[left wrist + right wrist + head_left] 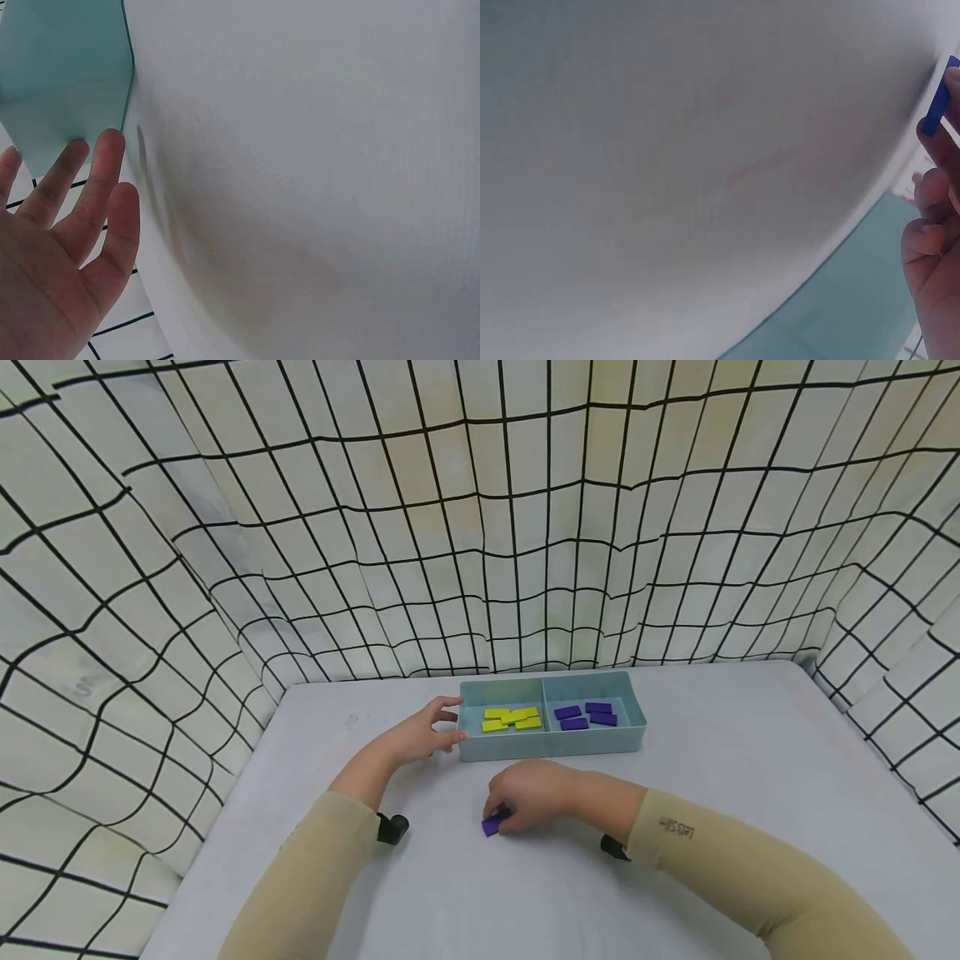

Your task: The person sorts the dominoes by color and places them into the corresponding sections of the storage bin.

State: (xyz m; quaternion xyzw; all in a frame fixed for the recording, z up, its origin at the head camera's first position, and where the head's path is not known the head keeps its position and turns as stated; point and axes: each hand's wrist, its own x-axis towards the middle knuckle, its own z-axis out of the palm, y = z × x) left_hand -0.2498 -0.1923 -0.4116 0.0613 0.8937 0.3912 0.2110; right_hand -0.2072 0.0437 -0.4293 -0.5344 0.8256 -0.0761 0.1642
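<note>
A light blue two-compartment box [551,745] stands on the table. Several yellow rectangular blocks [516,716] lie in its left compartment and several purple ones [574,724] in its right. At the box's left end is my left hand [416,737], its fingers extended and fingertips right at the wall. In the left wrist view those fingers [96,176] look spread and only slightly bent. Between thumb and fingers my right hand [536,793] pinches a purple block [491,825], low over the table in front of the box. The right wrist view shows this block [937,105] edge-on at the fingertips.
The white table [720,735] stretches out on both sides of the box. White padding behind a black net [517,527] rises along the back and sides, close behind the box. A black wrist device [392,828] sits at the left sleeve's cuff.
</note>
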